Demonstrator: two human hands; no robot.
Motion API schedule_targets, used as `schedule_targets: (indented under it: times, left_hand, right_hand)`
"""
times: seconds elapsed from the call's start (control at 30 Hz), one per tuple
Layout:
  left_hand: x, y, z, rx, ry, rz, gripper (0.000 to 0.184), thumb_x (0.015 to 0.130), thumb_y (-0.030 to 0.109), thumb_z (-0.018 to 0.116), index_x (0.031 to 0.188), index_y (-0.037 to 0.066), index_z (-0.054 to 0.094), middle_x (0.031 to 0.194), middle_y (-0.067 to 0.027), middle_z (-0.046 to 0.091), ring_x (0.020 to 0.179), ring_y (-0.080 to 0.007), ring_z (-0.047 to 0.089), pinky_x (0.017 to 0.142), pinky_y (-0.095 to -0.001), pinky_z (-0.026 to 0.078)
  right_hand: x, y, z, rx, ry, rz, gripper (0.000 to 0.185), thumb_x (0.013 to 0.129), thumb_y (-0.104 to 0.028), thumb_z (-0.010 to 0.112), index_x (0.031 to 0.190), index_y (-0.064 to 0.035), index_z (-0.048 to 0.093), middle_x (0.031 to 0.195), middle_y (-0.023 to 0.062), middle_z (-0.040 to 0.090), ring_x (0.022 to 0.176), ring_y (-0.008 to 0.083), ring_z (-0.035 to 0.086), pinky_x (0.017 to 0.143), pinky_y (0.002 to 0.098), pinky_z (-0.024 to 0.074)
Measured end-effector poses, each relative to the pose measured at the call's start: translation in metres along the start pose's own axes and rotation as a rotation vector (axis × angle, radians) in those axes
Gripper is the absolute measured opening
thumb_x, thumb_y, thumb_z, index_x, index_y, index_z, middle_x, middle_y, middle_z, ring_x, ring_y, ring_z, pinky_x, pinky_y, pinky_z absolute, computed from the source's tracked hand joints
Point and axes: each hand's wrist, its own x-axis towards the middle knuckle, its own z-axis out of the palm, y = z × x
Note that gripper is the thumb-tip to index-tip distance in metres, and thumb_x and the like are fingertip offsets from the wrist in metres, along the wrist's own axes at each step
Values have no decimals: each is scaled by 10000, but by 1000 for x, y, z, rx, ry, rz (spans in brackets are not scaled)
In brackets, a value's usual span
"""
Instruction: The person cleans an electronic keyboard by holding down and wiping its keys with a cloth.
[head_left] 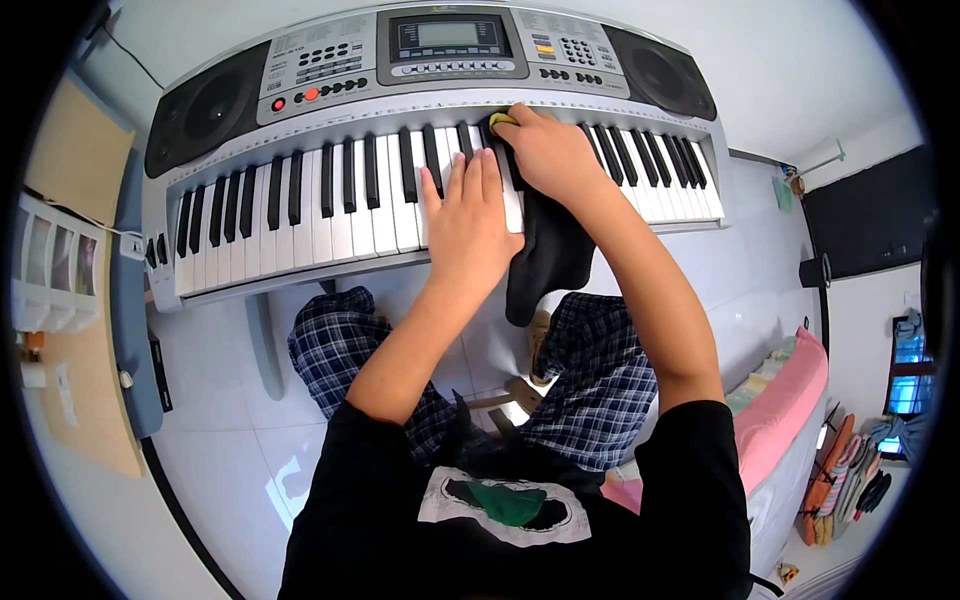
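Note:
A silver electronic keyboard [340, 235] stretches across the upper half of the view, its black and white keys facing me. My left hand [465, 220] lies over the middle white keys, fingers stretched out, holding nothing. Just to its right, my right hand [555, 155] is closed on a black cloth [550, 250], pressing its upper end at the back of the keys. A small yellow patch [502, 121] shows by the right fingertips. The cloth's lower part drapes over the keyboard's front edge and hangs down. Some keys are hidden under the hand and cloth.
Behind the keys is a control panel with a screen [447, 36], buttons and two speakers. A desk [90, 400] with white drawers [60, 265] stands left. At right are a bed with pink bedding [785, 400] and hung clothes [845, 475]. My knees are below the keyboard.

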Motion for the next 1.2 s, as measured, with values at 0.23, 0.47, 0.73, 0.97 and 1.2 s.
schedule_targets:
  times: [0.23, 0.47, 0.73, 0.97, 1.2]
  left_hand:
    - [1, -1, 2, -15, -6, -23, 925, 582, 251, 843, 1359, -52, 442, 1297, -158, 555, 1305, -326, 475, 1130, -596, 222]
    - [0, 0, 4, -19, -9, -29, 988, 605, 387, 860, 1375, -60, 430, 1355, -169, 537, 1330, -330, 458, 1141, -595, 195]
    - [0, 1, 2, -2, -29, -24, 1064, 560, 461, 881, 1383, -36, 425, 1361, -171, 542, 1336, -314, 454, 1134, -585, 217]
    - [0, 0, -1, -9, -37, -24, 1072, 557, 444, 882, 1390, -45, 415, 1363, -172, 536, 1338, -316, 450, 1146, -575, 199]
    - [0, 0, 0, 7, -39, -14, 1081, 546, 420, 888, 1394, -50, 410, 1354, -167, 539, 1335, -319, 452, 1145, -572, 200]
  right_hand:
    - [-16, -3, -7, 7, -10, -88, 152, 843, -130, 574, 914, -55, 686, 982, 89, 615, 867, 275, 656, 705, 398, 554]
    - [-90, -23, -34, 58, -42, -149, 222, 785, -122, 612, 993, -74, 674, 937, 44, 581, 821, 214, 616, 654, 328, 553]
    - [-78, -4, -28, 5, -69, 5, 275, 822, -93, 578, 1078, -78, 677, 962, 43, 581, 884, 221, 634, 706, 353, 552]
    - [-28, 13, -10, 26, -40, 52, 288, 844, -62, 545, 1100, -85, 676, 1015, 74, 602, 892, 275, 665, 728, 401, 552]
    - [-5, 24, -5, 104, -104, 18, 327, 830, -45, 544, 1128, -78, 673, 1105, 95, 589, 921, 303, 662, 761, 425, 549]
